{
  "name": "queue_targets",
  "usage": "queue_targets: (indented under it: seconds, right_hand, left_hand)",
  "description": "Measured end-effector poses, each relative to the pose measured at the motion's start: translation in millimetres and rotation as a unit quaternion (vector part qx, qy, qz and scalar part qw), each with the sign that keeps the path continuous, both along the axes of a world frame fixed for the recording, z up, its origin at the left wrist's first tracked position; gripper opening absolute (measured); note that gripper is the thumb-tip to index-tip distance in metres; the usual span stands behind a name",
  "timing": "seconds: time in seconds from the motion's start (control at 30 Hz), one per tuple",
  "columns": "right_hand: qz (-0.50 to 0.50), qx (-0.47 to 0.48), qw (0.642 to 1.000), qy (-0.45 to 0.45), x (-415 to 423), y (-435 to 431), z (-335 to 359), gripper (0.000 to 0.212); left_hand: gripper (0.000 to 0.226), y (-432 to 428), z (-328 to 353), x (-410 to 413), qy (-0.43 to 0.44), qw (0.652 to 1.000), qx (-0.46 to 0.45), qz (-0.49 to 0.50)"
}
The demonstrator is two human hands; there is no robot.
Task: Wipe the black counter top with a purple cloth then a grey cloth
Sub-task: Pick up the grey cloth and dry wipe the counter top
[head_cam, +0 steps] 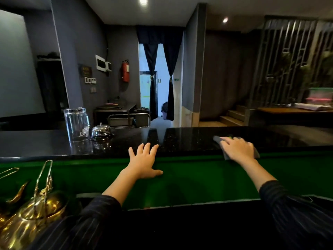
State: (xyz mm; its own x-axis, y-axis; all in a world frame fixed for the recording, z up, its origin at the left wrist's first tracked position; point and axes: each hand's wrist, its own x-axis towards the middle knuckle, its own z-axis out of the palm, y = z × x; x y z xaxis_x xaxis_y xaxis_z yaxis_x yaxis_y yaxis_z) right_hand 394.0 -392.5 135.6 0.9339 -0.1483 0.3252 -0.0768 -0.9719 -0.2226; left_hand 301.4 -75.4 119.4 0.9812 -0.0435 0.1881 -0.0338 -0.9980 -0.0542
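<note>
The glossy black counter top (pixel 180 139) runs across the middle of the head view. My right hand (pixel 237 148) lies flat on a grey cloth (pixel 219 139) at the counter's near edge, right of centre, and presses it down. The cloth shows beyond my fingertips and under my wrist. My left hand (pixel 144 159) rests with fingers spread over the counter's front edge, thumb on the green panel (pixel 198 179) below. No purple cloth is in view.
A clear glass jar (pixel 77 124) and a chrome service bell (pixel 101 131) stand on the counter's left part. Brass teapots (pixel 32 210) sit at the lower left below the counter. Behind are a metal cart (pixel 128 120), a curtained doorway and stairs.
</note>
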Motion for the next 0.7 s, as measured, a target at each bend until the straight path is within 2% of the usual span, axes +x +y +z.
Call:
queue_targets:
  seconds: [0.13, 0.23, 0.37, 0.43, 0.5, 0.6, 0.7]
  right_hand:
    - [-0.071, 0.016, 0.997, 0.041, 2.5, 42.1, 8.9, 0.051]
    - [0.031, -0.017, 0.999, 0.033, -12.8, 123.5, 6.2, 0.053]
    - [0.207, -0.046, 0.977, 0.021, -49.7, 204.6, 4.6, 0.051]
    - [0.246, -0.035, 0.968, 0.035, -46.1, 196.4, 8.4, 0.051]
    - [0.243, -0.038, 0.968, 0.041, -34.4, 167.0, 11.0, 0.050]
    - [0.159, -0.029, 0.983, 0.087, -7.7, 108.0, 19.1, 0.054]
    - [0.085, -0.012, 0.983, 0.162, 12.4, 65.7, 29.8, 0.060]
  left_hand:
    - [0.109, -2.3, 2.1, -0.8, -0.002, 1.000, 0.009, 0.004]
    - [0.107, -3.6, 0.4, -0.7, -0.013, 1.000, 0.009, 0.012]
    - [0.098, -1.0, -2.0, -0.4, -0.027, 0.999, 0.001, 0.017]
    - [0.099, 2.4, -1.0, -1.7, -0.029, 1.000, -0.003, 0.013]
    - [0.101, 4.4, -2.1, -3.3, -0.037, 0.999, -0.004, 0.003]
    - [0.105, 3.1, -2.2, -5.6, -0.037, 0.999, -0.009, -0.002]
    - [0.108, 2.5, -1.5, -5.4, -0.028, 1.000, -0.005, -0.005]
